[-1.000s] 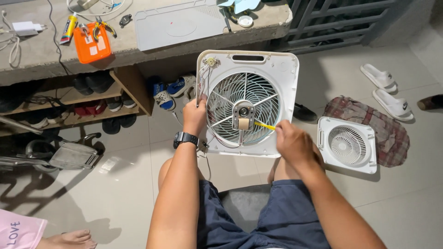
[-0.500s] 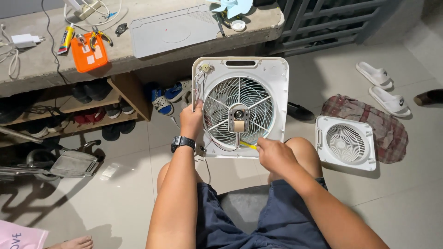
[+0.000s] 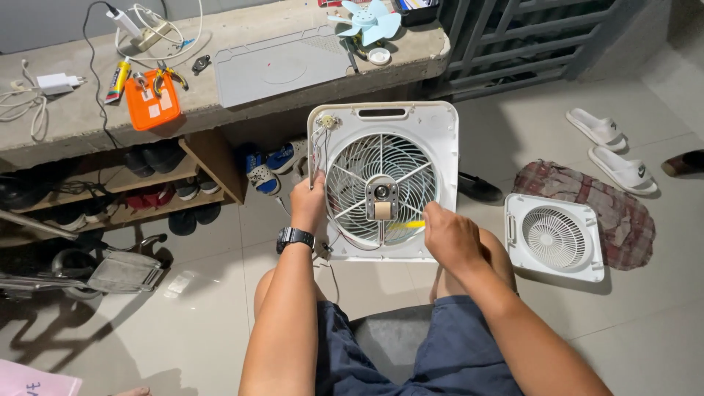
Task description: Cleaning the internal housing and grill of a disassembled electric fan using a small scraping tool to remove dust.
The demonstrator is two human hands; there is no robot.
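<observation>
The white box fan housing (image 3: 383, 180) is standing upright on the person's knees. The left hand (image 3: 308, 203) is clamping its left edge, while the right hand (image 3: 449, 236), closed on a yellow-handled screwdriver (image 3: 411, 224), is pointing it leftward at the central motor mount (image 3: 381, 202), above pale floor tiles (image 3: 183, 323).

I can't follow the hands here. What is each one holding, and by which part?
Left hand grips the fan housing by its left edge. Right hand holds a yellow tool by its handle.
</observation>
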